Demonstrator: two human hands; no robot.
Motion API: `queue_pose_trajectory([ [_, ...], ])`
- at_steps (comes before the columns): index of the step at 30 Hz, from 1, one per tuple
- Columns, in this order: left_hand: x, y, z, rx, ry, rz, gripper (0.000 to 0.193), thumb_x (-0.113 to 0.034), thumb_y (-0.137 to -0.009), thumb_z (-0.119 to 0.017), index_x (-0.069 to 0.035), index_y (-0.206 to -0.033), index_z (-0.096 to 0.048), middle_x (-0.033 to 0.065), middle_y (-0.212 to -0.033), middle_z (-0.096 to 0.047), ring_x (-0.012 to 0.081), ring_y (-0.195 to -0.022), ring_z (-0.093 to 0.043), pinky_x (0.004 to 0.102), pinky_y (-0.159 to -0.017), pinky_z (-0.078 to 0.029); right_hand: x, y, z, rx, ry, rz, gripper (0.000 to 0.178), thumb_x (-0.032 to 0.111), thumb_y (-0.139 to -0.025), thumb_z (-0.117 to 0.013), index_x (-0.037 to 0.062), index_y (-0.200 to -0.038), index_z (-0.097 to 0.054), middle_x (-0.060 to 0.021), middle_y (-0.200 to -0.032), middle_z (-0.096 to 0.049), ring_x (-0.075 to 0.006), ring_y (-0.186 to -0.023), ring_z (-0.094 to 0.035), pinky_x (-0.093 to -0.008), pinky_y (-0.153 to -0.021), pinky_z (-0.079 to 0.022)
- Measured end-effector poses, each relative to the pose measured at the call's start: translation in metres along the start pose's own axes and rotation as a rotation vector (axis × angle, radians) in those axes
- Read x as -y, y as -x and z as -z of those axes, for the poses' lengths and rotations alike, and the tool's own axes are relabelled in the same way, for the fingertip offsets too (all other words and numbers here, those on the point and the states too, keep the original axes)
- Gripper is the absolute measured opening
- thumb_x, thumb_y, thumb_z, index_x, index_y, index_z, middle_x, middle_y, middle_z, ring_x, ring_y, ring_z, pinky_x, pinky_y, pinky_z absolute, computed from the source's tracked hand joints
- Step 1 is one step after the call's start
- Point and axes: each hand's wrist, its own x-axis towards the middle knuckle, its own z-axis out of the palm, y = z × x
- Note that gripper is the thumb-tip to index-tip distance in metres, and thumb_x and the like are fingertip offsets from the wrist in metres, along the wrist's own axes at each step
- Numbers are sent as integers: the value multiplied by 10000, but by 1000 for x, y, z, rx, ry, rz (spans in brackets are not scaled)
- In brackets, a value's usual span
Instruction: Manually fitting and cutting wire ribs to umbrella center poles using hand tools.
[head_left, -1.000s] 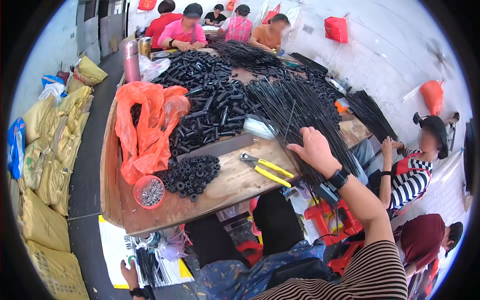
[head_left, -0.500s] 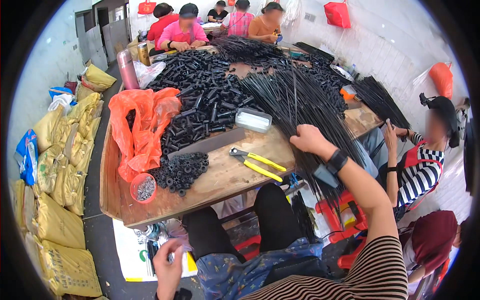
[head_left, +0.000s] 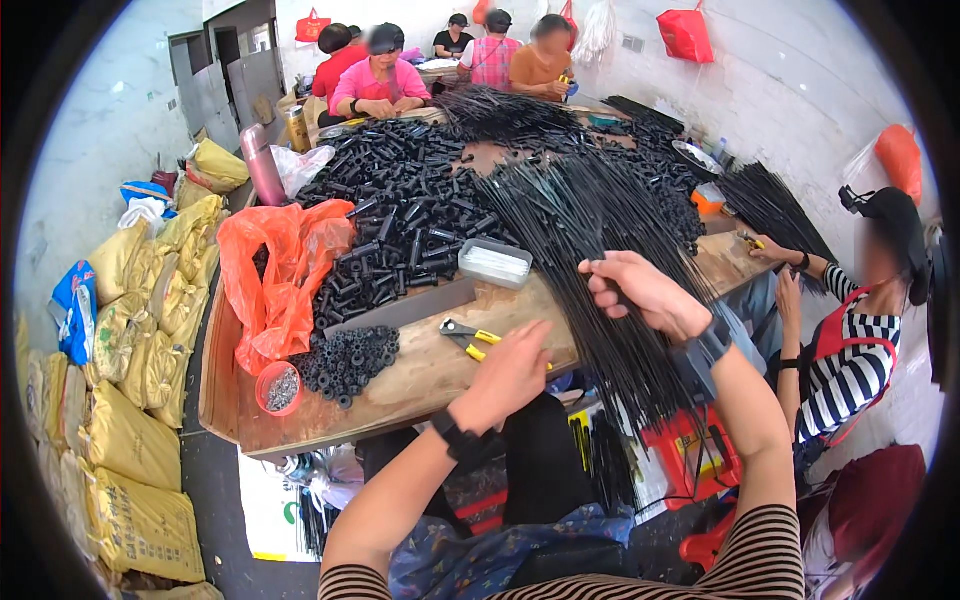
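My right hand [head_left: 645, 290] is closed above a bundle of long thin black rods [head_left: 590, 220], fingers curled and thumb against the index finger. Whatever is pinched there is hidden among the dark rods. My left hand [head_left: 505, 370] reaches over the table's front edge, its fingers stretched out toward the right and holding nothing visible. Beneath it lie cutting pliers [head_left: 462, 333] with yellow handles, partly covered by the hand. A clear plastic box [head_left: 495, 263] of white sticks sits beyond the pliers.
Black tubular parts [head_left: 400, 215] are heaped mid-table, with small black rings [head_left: 348, 362] nearer me. A red cup [head_left: 279, 389] of small metal pieces and an orange plastic bag [head_left: 285, 270] lie left. A co-worker [head_left: 850, 330] sits at right; yellow sacks [head_left: 135, 440] line the left.
My left hand has risen from below the table to over the pliers. My right hand has turned and its fingers now curl above the rods. The co-worker at right now reaches onto the table.
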Motion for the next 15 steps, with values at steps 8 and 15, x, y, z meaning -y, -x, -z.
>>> queue_pose_trajectory([
  [8, -2, -40, -22, 152, 100, -35, 444, -147, -864, -587, -5, -1272, -484, 220, -1318, -489, 367, -1174, -502, 399, -991, -405, 14, -10, 1, 47, -48, 406, 205, 258, -997, -446, 74, -969, -532, 43, -692, -482, -40, -539, -410, -195, -451, -348],
  [15, -11, 37, 16, -174, -241, 136, 457, -153, -830, -649, 22, -1230, -513, 222, -1309, -493, 399, -1240, -434, 431, -1027, -366, 65, -24, -2, -46, -210, 799, 207, 259, -999, -455, 67, -1027, -528, 51, -764, -468, -19, -564, -334, -178, -463, -262],
])
